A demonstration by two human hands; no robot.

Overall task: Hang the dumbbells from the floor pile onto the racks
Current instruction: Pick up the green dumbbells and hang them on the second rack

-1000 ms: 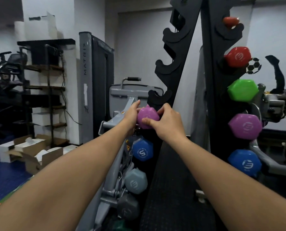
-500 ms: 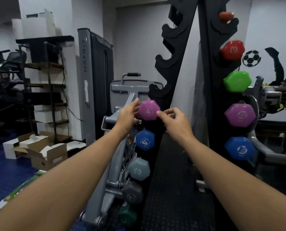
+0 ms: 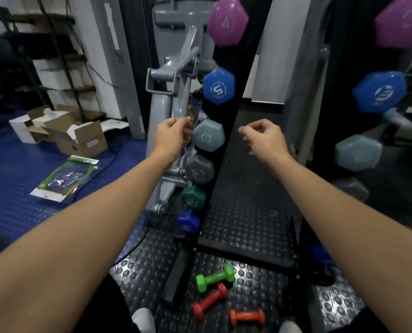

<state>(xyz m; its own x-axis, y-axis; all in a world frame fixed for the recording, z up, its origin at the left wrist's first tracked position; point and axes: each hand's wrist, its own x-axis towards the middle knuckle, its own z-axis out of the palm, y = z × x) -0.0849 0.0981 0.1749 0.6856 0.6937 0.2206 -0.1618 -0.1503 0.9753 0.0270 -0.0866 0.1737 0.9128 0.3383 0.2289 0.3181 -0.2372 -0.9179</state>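
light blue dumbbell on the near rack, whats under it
Below the light blue dumbbell hang grey, dark green and dark blue dumbbells. Their far ends are hidden behind the rack.

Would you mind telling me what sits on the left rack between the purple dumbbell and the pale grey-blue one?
In the head view, one blue dumbbell hangs between the purple dumbbell above and the pale grey-blue dumbbell below.

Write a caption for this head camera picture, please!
Empty hands hover by the rack; three dumbbells wait on the floor.
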